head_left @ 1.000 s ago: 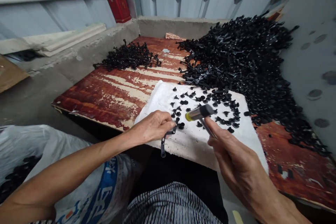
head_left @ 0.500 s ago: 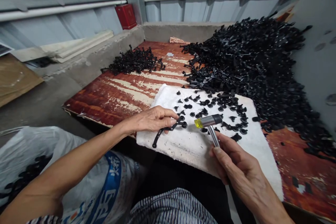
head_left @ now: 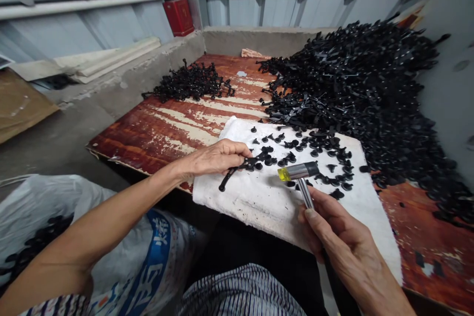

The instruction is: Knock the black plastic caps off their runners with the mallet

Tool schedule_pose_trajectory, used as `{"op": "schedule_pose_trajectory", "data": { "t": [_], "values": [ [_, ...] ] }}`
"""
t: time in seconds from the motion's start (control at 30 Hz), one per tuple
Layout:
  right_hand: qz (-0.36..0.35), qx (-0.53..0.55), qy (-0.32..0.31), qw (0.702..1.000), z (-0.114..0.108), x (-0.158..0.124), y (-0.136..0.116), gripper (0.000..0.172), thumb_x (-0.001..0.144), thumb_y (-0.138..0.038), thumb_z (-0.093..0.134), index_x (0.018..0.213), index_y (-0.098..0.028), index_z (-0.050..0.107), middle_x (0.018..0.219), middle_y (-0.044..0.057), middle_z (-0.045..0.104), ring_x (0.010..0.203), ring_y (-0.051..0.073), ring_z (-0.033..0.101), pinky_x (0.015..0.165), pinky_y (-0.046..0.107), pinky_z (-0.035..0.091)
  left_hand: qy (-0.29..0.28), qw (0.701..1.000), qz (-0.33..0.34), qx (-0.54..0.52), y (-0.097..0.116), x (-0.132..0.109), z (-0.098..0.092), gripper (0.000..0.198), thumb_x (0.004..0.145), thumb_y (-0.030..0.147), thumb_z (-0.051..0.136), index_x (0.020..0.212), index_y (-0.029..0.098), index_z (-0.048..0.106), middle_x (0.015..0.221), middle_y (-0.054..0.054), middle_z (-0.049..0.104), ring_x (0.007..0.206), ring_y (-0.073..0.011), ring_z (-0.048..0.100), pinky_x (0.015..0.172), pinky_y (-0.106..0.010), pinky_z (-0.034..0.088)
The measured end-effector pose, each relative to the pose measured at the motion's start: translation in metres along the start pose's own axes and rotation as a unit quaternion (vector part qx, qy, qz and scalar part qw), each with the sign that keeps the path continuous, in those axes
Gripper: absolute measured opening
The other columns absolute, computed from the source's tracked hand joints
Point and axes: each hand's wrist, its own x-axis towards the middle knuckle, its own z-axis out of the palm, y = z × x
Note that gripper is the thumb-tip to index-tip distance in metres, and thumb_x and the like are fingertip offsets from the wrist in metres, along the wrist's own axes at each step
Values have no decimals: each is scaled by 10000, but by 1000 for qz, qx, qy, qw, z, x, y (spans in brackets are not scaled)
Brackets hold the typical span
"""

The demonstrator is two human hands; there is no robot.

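My left hand (head_left: 222,157) pinches a black plastic arm piece (head_left: 228,177) with rounded ends, just above the white cloth (head_left: 222,197). Its far end lies close to small black round caps with stems (head_left: 292,158) scattered over the cloth; whether it touches them I cannot tell. My right hand (head_left: 340,237) is closed round the metal handle of a small mallet (head_left: 298,172), held over the cloth's right half. The mallet's head has a yellow face on the left and a black one on the right. Its lower handle is hidden by my hand.
A big heap of black parts (head_left: 344,79) covers the right of the worn red-brown board (head_left: 129,138). A smaller pile (head_left: 190,81) sits at its back left. On the lower left is a white plastic sack (head_left: 122,252) with black parts inside. A red box (head_left: 178,17) stands by the wall.
My left hand has moved slightly up with the black arm piece, which has turned and now lies nearer the caps. The right hand and mallet stay nearly in place.
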Motion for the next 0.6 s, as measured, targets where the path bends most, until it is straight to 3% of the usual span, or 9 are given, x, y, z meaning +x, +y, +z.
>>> {"op": "schedule_pose_trajectory", "data": {
  "t": [0.13, 0.27, 0.37, 0.47, 0.53, 0.6],
  "values": [
    [9, 12, -6, 1000, 0, 0, 1, 520, 849, -560, 576, 1237, -214, 564, 626, -33, 555, 408, 103, 419, 340, 223, 343, 27, 999, -10, 29, -6, -7, 7, 250, 797, 254, 501, 933, 127, 668, 564, 66, 421, 499, -64, 335, 475, -178, 271],
    [24, 34, 2, 999, 3, 3, -9, 446, 810, -571, 618, 1073, -213, 584, 630, -41, 539, 391, 85, 387, 341, 220, 328, -14, 995, 12, 96, -3, -14, 18, 298, 792, 212, 486, 982, 134, 701, 626, 30, 555, 529, -77, 420, 501, -185, 313],
    [36, 57, 12, 998, 7, 6, -20, 377, 794, -556, 641, 939, -219, 558, 672, -38, 553, 385, 69, 369, 336, 217, 335, -47, 985, 61, 154, 4, -17, 32, 349, 822, 156, 427, 1037, 154, 703, 796, -15, 665, 639, -101, 536, 602, -204, 392],
    [22, 77, -13, 997, 11, 11, -26, 332, 789, -514, 663, 900, -227, 536, 587, -72, 489, 368, 69, 356, 312, 200, 305, -55, 968, 119, 213, 12, -19, 46, 360, 825, 102, 410, 1031, 161, 700, 928, -47, 696, 793, -130, 599, 744, -232, 422],
    [5, 93, -36, 995, 14, 14, -27, 295, 783, -467, 683, 869, -227, 532, 537, -93, 440, 348, 60, 332, 296, 185, 269, -40, 963, 132, 230, 15, -20, 52, 336, 832, 100, 414, 1004, 164, 695, 905, -49, 697, 796, -134, 600, 764, -246, 424],
    [-6, 114, -41, 993, 16, 17, -27, 274, 778, -429, 696, 849, -223, 530, 531, -99, 442, 347, 51, 321, 293, 173, 254, 24, 970, 120, 212, 15, -22, 54, 279, 842, 142, 452, 1013, 169, 671, 893, -47, 692, 780, -135, 593, 760, -256, 434]
  ]
}}
